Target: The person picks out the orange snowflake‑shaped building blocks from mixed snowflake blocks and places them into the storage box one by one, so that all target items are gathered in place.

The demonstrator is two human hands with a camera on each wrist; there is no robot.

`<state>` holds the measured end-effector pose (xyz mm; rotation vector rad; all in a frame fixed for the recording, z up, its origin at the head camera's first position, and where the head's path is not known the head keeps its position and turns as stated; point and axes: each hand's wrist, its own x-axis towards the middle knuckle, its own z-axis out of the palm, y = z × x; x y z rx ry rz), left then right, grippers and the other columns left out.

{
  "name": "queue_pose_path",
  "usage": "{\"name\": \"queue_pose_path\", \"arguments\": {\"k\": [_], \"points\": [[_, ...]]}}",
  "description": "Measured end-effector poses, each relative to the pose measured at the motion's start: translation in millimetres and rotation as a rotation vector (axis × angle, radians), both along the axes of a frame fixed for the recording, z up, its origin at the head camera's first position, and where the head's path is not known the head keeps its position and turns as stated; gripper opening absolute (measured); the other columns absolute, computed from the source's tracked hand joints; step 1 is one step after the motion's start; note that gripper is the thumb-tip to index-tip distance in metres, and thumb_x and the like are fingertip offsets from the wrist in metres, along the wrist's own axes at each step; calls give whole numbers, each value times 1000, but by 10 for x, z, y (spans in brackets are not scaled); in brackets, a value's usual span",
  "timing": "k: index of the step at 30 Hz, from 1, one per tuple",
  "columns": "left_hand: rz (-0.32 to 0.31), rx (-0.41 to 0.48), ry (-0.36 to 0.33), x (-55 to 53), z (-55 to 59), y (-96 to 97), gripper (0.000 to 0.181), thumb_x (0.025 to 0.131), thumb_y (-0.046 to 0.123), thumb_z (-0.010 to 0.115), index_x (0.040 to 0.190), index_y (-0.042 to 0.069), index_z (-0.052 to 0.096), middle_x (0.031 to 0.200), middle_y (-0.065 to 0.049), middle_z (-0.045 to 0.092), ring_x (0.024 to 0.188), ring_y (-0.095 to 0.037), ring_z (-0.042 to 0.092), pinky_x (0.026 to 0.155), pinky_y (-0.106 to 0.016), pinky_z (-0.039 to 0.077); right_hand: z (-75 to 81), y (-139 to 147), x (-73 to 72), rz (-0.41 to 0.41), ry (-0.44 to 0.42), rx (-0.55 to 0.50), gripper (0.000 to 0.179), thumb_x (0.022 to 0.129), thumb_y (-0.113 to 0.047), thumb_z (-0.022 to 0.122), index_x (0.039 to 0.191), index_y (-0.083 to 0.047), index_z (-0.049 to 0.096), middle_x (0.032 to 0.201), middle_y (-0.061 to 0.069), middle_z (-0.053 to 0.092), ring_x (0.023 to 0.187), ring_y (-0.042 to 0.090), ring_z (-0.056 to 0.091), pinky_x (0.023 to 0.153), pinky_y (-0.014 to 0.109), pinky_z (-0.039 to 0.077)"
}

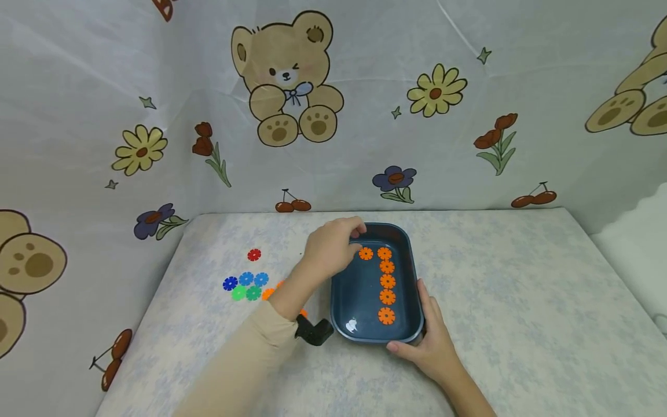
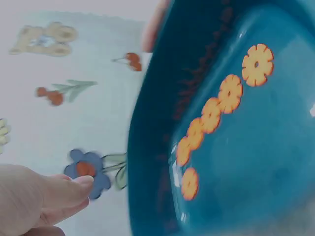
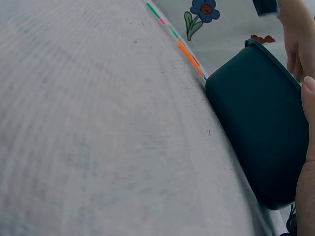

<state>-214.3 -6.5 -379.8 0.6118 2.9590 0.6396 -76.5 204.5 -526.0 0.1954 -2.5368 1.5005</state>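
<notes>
On pale worktop (image 1: 521,289): dark-blue rectangular tray (image 1: 358,295), six orange flower-shaped discs (image 1: 387,281) inside; right fingers (image 1: 425,300) grasping tray, left fingers (image 1: 357,225) released

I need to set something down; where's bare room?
Widest: the table right of the blue tray and right grip. The tray's near-left floor, beside the orange discs, is bare too. Left of the tray is crowded with loose discs and the left sleeve.

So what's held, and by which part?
The right hand holds the blue tray by its near right corner; nothing shows in the left hand.
</notes>
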Motion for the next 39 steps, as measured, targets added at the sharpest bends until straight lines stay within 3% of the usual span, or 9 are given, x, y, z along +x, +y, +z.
{"name": "queue_pose_path", "arguments": {"k": [3,6,11,16,23,33,39], "points": [[65,25,-10,90,46,-311,28,92,24,71,120,24,65,116,2,70,96,-20,67,70,-34,54,5,-1,-4,0,-4,1,136,59,-22,97,160,-29,7,138,11,43,114,5,38,95,1,31],[131,2,-37,166,-22,-668,30,92,25,71,122,23,65,116,0,69,95,-21,66,70,-33,55,8,-1,-2,1,2,-5,136,58,-21,97,160,-29,7,137,12,43,114,6,38,95,1,31],[207,-58,-149,294,-304,-1218,35,92,26,71,125,20,65,120,-4,67,88,-21,65,65,-34,53,22,3,12,-11,8,1,136,57,-21,97,160,-28,8,139,14,43,117,4,37,96,0,28],[278,-77,-225,446,-589,-1577,36,87,27,75,120,17,67,109,-5,68,89,-20,63,67,-36,53,29,4,4,-18,-16,13,136,58,-24,97,160,-30,7,139,12,43,118,4,36,96,0,27],[325,-59,-260,589,-805,-1724,30,84,28,79,109,16,68,96,-2,63,76,-17,55,61,-30,47,20,-3,-7,-13,-14,4,137,58,-23,97,160,-30,7,142,13,41,120,5,36,97,0,27],[357,22,-243,644,-902,-1733,30,86,26,78,110,14,65,87,-2,59,66,-17,51,56,-29,42,16,-8,-5,-8,-23,-1,136,58,-23,97,160,-30,7,140,12,42,118,4,37,96,0,30],[356,45,-243,628,-924,-1715,30,86,24,79,110,13,65,88,-2,61,68,-16,52,58,-29,44,17,-2,-5,-8,-25,-5,136,58,-23,97,160,-30,7,141,12,41,119,4,37,96,0,29]]}}
